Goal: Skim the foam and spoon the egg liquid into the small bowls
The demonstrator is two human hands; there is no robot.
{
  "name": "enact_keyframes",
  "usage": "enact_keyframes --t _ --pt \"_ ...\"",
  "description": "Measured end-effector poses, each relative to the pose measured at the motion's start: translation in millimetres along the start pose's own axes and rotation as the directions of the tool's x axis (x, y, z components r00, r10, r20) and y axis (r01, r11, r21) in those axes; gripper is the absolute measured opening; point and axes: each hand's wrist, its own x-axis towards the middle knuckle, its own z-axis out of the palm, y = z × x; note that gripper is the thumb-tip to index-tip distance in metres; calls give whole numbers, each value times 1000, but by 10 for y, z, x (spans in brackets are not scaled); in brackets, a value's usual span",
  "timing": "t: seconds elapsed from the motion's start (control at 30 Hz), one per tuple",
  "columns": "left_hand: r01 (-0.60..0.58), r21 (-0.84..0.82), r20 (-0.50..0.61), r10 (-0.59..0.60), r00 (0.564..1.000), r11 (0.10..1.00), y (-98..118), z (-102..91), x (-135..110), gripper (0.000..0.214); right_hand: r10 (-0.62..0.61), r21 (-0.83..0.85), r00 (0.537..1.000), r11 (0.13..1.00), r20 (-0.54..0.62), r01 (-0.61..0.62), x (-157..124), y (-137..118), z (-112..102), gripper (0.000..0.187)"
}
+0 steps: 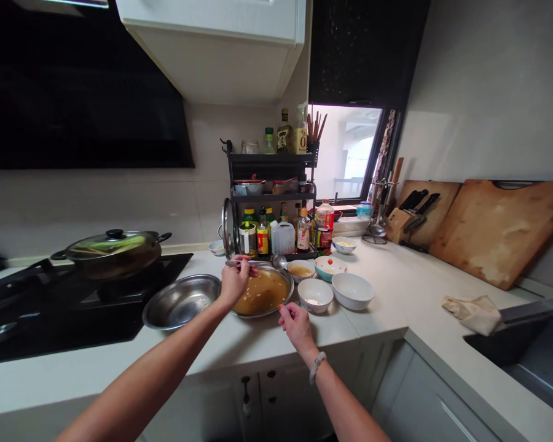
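My left hand (233, 281) is closed round the handle of a metal ladle (276, 261), held level over a steel bowl of brown sauce (262, 293). The ladle's cup hangs past the bowl's far rim, near a small bowl of brown liquid (300, 271). My right hand (295, 323) rests at the sauce bowl's near right rim, fingers curled, pinching something small I cannot make out. An empty steel bowl (180, 301) sits just left of the sauce bowl.
White bowls (352, 290) cluster right of the sauce bowl. A lidded wok (113, 250) sits on the black hob (74, 307). A condiment rack (271, 202) stands behind. Cutting boards (502, 227), a knife block (399, 224), a cloth (472, 313) and a sink (529, 362) lie right.
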Motion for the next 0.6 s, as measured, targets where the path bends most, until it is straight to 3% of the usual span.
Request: enact_keyframes --t 0.07,0.2,0.37,0.43,0.5,0.6 --pt "26 -41 27 -25 999 999 0 235 73 19 -6 4 1000 1000 3 6 0 -2 1 40" --pt "-32 74 110 23 994 997 -36 630 104 18 -17 7 1000 1000 -3 17 3 -7 11 39" --pt "-108 180 230 65 971 978 -159 938 49 17 17 43 1000 999 -2 -17 5 -22 21 39" --pt "-54 175 213 16 977 983 -201 997 51 16 14 44 1000 999 -2 -13 3 -28 19 38" --pt "67 137 137 -86 987 988 -228 1022 82 16 18 49 1000 999 1 -18 -1 -36 16 37" --pt "255 68 7 -256 967 965 -248 1009 165 20 34 64 999 997 8 -34 -7 -52 11 37"
